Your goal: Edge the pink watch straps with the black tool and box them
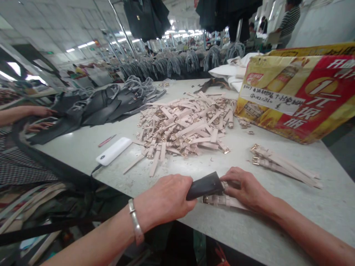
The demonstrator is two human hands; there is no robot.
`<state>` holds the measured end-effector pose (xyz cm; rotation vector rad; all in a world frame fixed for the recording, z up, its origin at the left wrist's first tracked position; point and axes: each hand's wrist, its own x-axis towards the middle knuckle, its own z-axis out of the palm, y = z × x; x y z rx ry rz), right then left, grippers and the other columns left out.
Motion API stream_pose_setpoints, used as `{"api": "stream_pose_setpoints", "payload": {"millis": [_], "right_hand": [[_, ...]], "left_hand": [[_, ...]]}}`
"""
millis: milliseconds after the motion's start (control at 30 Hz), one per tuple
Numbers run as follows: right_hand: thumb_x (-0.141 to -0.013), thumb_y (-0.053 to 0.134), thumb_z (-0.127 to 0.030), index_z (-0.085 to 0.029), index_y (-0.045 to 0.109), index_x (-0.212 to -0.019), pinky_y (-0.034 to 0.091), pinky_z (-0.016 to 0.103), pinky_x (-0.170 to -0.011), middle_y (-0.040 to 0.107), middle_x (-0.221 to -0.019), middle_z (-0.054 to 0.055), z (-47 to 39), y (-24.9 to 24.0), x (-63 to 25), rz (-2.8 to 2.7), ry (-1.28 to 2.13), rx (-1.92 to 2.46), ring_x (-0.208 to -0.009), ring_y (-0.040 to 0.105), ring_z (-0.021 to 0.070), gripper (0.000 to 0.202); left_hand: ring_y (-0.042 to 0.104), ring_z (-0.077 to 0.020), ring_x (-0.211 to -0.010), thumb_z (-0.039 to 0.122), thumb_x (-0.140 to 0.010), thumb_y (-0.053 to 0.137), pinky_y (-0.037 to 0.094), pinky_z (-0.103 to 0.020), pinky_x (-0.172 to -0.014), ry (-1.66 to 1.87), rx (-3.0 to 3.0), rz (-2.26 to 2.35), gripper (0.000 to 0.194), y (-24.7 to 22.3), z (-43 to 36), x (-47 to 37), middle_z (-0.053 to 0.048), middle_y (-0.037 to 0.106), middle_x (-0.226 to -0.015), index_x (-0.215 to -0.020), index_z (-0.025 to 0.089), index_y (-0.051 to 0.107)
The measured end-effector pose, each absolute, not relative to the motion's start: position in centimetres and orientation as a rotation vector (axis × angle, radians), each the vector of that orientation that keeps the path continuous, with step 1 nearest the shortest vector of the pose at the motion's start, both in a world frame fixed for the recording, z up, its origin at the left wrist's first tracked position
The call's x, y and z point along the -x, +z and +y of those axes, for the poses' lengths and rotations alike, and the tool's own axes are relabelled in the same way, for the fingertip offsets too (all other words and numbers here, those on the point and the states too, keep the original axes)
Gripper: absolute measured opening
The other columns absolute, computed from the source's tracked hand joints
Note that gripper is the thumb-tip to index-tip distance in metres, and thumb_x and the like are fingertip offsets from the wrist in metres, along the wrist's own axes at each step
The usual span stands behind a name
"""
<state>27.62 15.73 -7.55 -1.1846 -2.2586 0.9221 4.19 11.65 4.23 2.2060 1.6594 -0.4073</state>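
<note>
My left hand (166,195) is closed around a short black leather-like piece (206,184); part of it is hidden in the palm. At the piece's right end, the thumb and fingers of my right hand (246,186) pinch a pale strap end, mostly covered by the fingers. Just below on the table lies another pale buckle strap (224,200), partly under my right hand. Beyond both hands spreads a big heap of pale straps with gold buckles (183,125). A few more buckle straps (285,166) lie together to the right.
A yellow and red cardboard box (299,92) stands at the right of the table (172,166). To the left are a white device (114,151) with a cable, a pink pen-like tool (107,140) and piled black pieces (108,101). A co-worker's hands (39,118) touch that pile.
</note>
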Motion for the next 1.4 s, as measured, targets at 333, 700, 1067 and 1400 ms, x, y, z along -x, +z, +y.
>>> {"api": "stream_pose_setpoints", "payload": {"millis": [333,700,1067,1400], "right_hand": [[-0.072,0.06,-0.013,-0.022,0.064,-0.106,0.043,0.031,-0.074,0.062,-0.089,0.004,15.9,-7.3,-28.0,-2.254,0.932,1.165,-0.084,0.056,0.0198,0.035],[-0.07,0.063,-0.011,-0.02,0.068,-0.085,0.046,0.032,-0.079,0.061,-0.098,0.005,16.3,-7.6,-27.9,-2.192,0.999,1.137,-0.086,0.058,0.0185,0.018],[-0.07,0.064,-0.012,-0.02,0.068,-0.085,0.046,0.032,-0.081,0.062,-0.096,0.004,16.3,-7.5,-27.9,-2.212,0.984,1.124,-0.089,0.058,0.0195,0.017],[-0.071,0.063,-0.012,-0.019,0.067,-0.087,0.046,0.031,-0.078,0.061,-0.102,0.005,16.2,-7.8,-27.9,-2.21,0.981,1.097,-0.089,0.058,0.0187,0.018]], "left_hand": [[0.061,-0.0208,-0.076,0.047,-0.076,0.049,0.043,-0.029,-0.064,-0.279,-2.16,1.679,0.035,3.4,13.5,-4.3,-0.007,0.067,-0.084,-0.089,0.019,0.065],[0.062,-0.0229,-0.08,0.045,-0.077,0.051,0.044,-0.031,-0.069,-0.412,-2.109,1.699,0.029,4.6,12.7,-3.7,-0.005,0.065,-0.08,-0.087,0.021,0.065],[0.061,-0.0199,-0.072,0.047,-0.078,0.048,0.043,-0.027,-0.062,-0.253,-2.124,1.718,0.035,2.8,13.4,-4.4,-0.007,0.066,-0.081,-0.09,0.018,0.064],[0.063,-0.0235,-0.08,0.045,-0.079,0.049,0.044,-0.032,-0.07,-0.379,-2.161,1.688,0.03,4.0,11.9,-3.7,-0.006,0.066,-0.081,-0.088,0.021,0.063]]}}
